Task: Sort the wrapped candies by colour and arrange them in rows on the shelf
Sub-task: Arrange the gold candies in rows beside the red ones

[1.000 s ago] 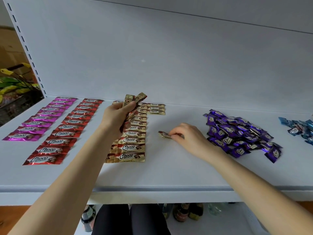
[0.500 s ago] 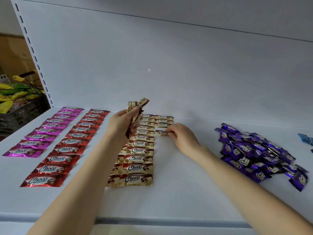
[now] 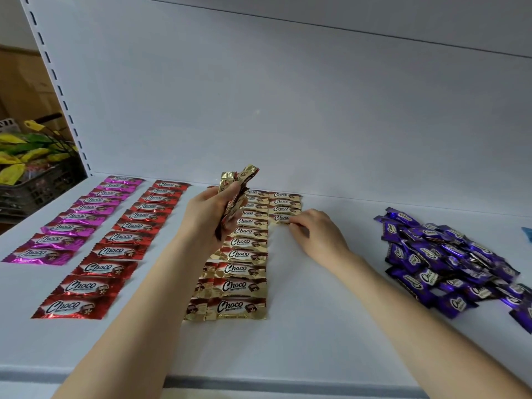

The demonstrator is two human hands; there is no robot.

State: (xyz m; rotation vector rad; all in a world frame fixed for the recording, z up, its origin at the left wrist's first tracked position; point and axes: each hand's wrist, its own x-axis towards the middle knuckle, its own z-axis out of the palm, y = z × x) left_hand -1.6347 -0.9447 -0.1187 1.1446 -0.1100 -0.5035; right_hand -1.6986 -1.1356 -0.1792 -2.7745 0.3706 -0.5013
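Note:
On the white shelf (image 3: pixel 316 326) lie rows of wrapped candies: a pink row (image 3: pixel 77 217) at far left, a red row (image 3: pixel 121 243) beside it, and a long gold row (image 3: pixel 241 254) in the middle. A short second gold row (image 3: pixel 283 201) starts at the back. My left hand (image 3: pixel 210 217) grips an upright bundle of gold candies (image 3: pixel 237 185) above the long gold row. My right hand (image 3: pixel 315 231) pinches a gold candy (image 3: pixel 280 218) lying on the shelf at the near end of the short row. A loose purple pile (image 3: pixel 449 260) sits at the right.
A blue candy edge (image 3: pixel 527 233) shows at the far right. Left of the shelf upright, a dark basket (image 3: pixel 31 188) holds yellow and green packets. The shelf's back panel (image 3: pixel 288 110) rises just behind the rows. The front edge (image 3: pixel 259 381) runs below my forearms.
My right hand carried one gold candy from the middle of the shelf back and left to the end of the short gold row. My left hand kept its bundle.

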